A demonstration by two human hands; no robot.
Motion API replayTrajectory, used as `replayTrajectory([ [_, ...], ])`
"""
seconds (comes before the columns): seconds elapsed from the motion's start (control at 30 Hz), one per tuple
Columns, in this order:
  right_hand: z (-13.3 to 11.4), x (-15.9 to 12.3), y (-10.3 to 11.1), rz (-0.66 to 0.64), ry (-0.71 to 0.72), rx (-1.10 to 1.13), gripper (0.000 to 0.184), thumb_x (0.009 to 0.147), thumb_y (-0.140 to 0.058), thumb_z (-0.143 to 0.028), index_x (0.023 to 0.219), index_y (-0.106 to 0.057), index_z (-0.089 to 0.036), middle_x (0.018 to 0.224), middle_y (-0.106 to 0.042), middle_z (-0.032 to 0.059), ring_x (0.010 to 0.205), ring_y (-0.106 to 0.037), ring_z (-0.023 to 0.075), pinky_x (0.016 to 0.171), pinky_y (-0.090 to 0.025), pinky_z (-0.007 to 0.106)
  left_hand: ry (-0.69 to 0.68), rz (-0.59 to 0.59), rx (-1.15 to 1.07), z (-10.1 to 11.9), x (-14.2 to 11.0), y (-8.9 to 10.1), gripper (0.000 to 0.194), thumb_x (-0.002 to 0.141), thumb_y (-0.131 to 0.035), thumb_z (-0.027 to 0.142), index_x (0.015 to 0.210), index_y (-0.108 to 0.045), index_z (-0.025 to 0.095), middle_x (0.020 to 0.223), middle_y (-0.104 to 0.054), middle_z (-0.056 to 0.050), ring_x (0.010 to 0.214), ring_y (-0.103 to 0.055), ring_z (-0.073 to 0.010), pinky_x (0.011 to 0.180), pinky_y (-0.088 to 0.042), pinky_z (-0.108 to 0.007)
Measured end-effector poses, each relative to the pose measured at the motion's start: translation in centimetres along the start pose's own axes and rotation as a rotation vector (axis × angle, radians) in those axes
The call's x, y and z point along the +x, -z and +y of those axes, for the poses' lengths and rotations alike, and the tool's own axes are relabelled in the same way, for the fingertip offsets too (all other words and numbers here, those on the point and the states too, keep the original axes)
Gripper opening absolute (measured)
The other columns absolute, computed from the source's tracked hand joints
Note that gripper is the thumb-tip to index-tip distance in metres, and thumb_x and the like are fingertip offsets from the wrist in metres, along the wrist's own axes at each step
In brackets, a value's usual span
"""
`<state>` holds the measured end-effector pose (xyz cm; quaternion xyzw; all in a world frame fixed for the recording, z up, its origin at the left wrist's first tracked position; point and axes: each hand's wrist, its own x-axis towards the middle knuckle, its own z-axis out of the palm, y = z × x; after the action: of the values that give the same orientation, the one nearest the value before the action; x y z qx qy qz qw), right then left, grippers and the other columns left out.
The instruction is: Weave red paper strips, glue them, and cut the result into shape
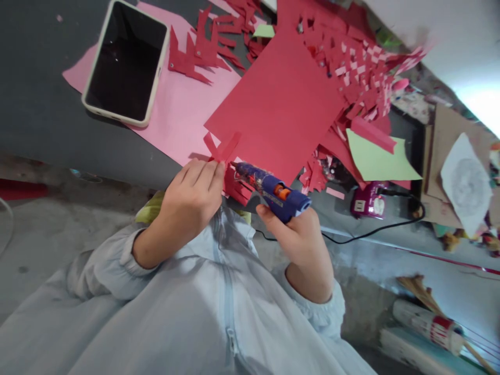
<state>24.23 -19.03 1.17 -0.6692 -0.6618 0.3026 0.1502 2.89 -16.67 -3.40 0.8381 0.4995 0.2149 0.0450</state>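
"While the right hand (300, 239) grips the glue gun (275, 188), where does the left hand (191, 198) rest?"

"At the near edge of the worktop (35, 104), its four fingers laid close together against two red strips (230, 147) that rise in a V. The thumb is hidden, so I can't tell whether it pinches them."

"And the right?"

"Wrapped round the one gun, thumb along its back end. The nozzle points at the strips, just above a red cutout (236, 191) on that same edge; contact I can't make out."

"How many sheets nearby?"

"One red sheet (273, 109), its left corner over one pink sheet (175, 120). Two green pieces: a small one (264, 31) towards the far edge, a large one (375, 156) to the right."

"Anything else?"

"One phone (127, 62), on the pink sheet's left part, and one purple box (369, 200) by the near edge, right of the gun. Red scraps (355, 67) overlap too much to count."
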Motion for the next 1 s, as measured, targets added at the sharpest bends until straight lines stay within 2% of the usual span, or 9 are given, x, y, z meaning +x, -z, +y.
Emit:
replayTrajectory([
  [0.13, 1.1, -0.5, -0.1, 0.144, 0.053, 0.005, 0.024, 0.086, -0.066, -0.045, 0.093, -0.058, -0.024, 0.069, -0.065, -0.0022, 0.056, -0.060, 0.0164, 0.053, -0.045, 0.028, -0.034, 0.022, 0.037, -0.2, 0.1, 0.0, 0.042, 0.097, -0.043, 0.017, 0.129, -0.061, -0.002, 0.114, -0.072, -0.020, 0.101, -0.065, -0.0302, 0.095, -0.055, -0.044],
  [0.27, 1.8, -0.8, -0.3, 0.333, 0.278, -0.126, 0.031, 0.081, -0.069, -0.034, 0.107, -0.056, -0.026, 0.089, -0.074, 0.0013, 0.067, -0.070, 0.0189, 0.060, -0.051, 0.029, -0.064, 0.050, 0.069, -0.3, 0.2, 0.1, 0.043, 0.100, -0.044, 0.027, 0.126, -0.063, -0.001, 0.114, -0.072, -0.020, 0.102, -0.065, -0.0293, 0.094, -0.054, -0.041],
  [0.43, 2.6, -0.4, -1.4, 0.332, 0.407, -0.317, 0.031, 0.087, -0.057, -0.025, 0.117, -0.054, -0.023, 0.088, -0.077, 0.0048, 0.072, -0.075, 0.0208, 0.061, -0.051, 0.029, -0.045, 0.065, 0.095, -0.1, 0.2, 0.1, 0.061, 0.101, -0.044, 0.050, 0.126, -0.064, -0.002, 0.111, -0.072, -0.020, 0.101, -0.066, -0.0309, 0.088, -0.054, -0.040],
  [0.53, 3.2, 0.0, -2.0, 0.358, 0.489, -0.397, 0.037, 0.084, -0.057, -0.018, 0.122, -0.054, -0.021, 0.089, -0.078, 0.0058, 0.072, -0.074, 0.0204, 0.062, -0.051, 0.028, -0.039, 0.047, 0.074, -0.1, 0.1, 0.1, 0.073, 0.098, -0.043, 0.060, 0.128, -0.062, -0.003, 0.112, -0.071, -0.022, 0.102, -0.066, -0.0329, 0.087, -0.054, -0.041],
  [0.67, 3.6, 0.7, -2.6, 0.447, 0.598, -0.437, 0.038, 0.085, -0.059, -0.015, 0.123, -0.055, -0.018, 0.085, -0.078, 0.0043, 0.069, -0.072, 0.0173, 0.061, -0.049, 0.024, -0.055, 0.038, 0.078, -0.1, 0.0, 0.1, 0.085, 0.095, -0.037, 0.070, 0.130, -0.060, -0.004, 0.113, -0.070, -0.023, 0.103, -0.065, -0.0338, 0.087, -0.053, -0.042],
  [0.77, 3.6, 1.1, -2.9, 0.502, 0.635, -0.464, 0.032, 0.088, -0.059, -0.018, 0.120, -0.056, -0.016, 0.081, -0.077, 0.0040, 0.065, -0.070, 0.0160, 0.058, -0.047, 0.024, -0.061, 0.058, 0.090, -0.1, 0.0, 0.1, 0.092, 0.093, -0.031, 0.075, 0.129, -0.061, -0.005, 0.112, -0.070, -0.023, 0.103, -0.065, -0.0339, 0.088, -0.053, -0.041],
  [0.9, 3.4, 1.2, -3.1, 0.480, 0.654, -0.469, 0.030, 0.093, -0.054, -0.027, 0.120, -0.058, -0.015, 0.077, -0.074, 0.0042, 0.058, -0.063, 0.0158, 0.053, -0.043, 0.027, -0.070, 0.058, 0.089, -0.1, 0.0, 0.1, 0.093, 0.093, -0.031, 0.076, 0.130, -0.060, -0.004, 0.113, -0.070, -0.024, 0.102, -0.065, -0.0336, 0.089, -0.053, -0.042],
  [1.0, 3.4, 1.2, -3.1, 0.460, 0.673, -0.487, 0.031, 0.094, -0.048, -0.026, 0.120, -0.060, -0.014, 0.073, -0.072, 0.0041, 0.055, -0.059, 0.0151, 0.051, -0.040, 0.028, -0.069, 0.052, 0.089, -0.1, 0.0, 0.1, 0.091, 0.093, -0.034, 0.075, 0.130, -0.060, -0.004, 0.113, -0.070, -0.024, 0.102, -0.065, -0.0340, 0.087, -0.053, -0.043],
])
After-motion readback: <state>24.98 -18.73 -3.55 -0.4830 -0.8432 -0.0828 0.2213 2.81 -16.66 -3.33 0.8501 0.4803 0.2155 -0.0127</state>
